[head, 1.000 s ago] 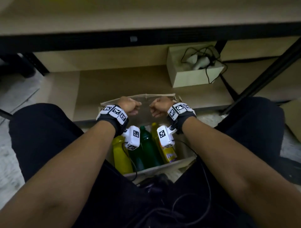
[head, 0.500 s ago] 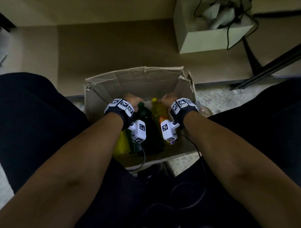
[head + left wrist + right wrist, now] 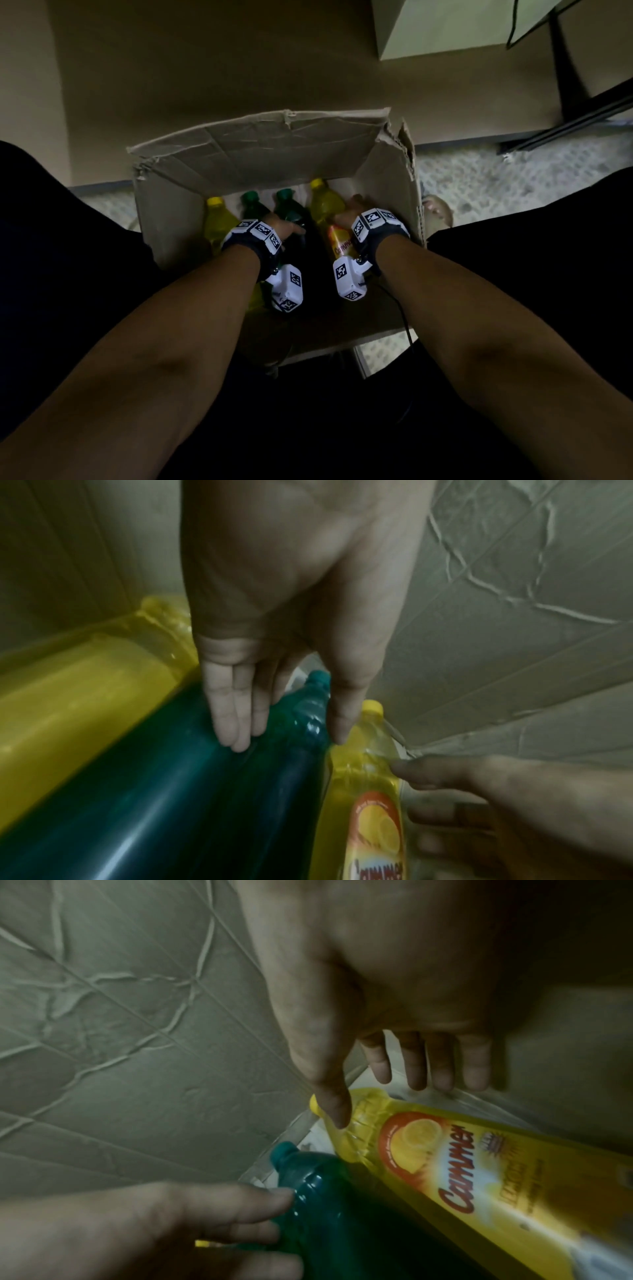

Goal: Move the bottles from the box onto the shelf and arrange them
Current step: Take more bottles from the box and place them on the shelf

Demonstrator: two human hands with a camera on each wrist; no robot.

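Note:
An open cardboard box [image 3: 394,178] stands on the floor between my knees. In it lie two yellow bottles [image 3: 215,222] [image 3: 325,205] with two green bottles [image 3: 252,202] [image 3: 285,200] between them. My left hand [image 3: 289,229] [image 3: 289,737] reaches into the box; its straight fingers [image 3: 236,718] rest on a green bottle [image 3: 171,791], its thumb past the other green bottle's neck [image 3: 310,710]. My right hand [image 3: 349,210] [image 3: 380,1104] hovers spread over the labelled yellow bottle [image 3: 479,1164], thumb by its neck, fingers straight. Neither hand holds anything.
The low shelf board [image 3: 205,68] lies just beyond the box, with a white box [image 3: 445,31] on it at the right. A black frame strut [image 3: 565,113] runs at the far right. My dark-clothed legs [image 3: 68,257] flank the box; a foot [image 3: 438,212] shows right of it.
Both hands have left the box's far rim and dropped down inside onto the bottles. My view has tilted down, so the box fills more of it.

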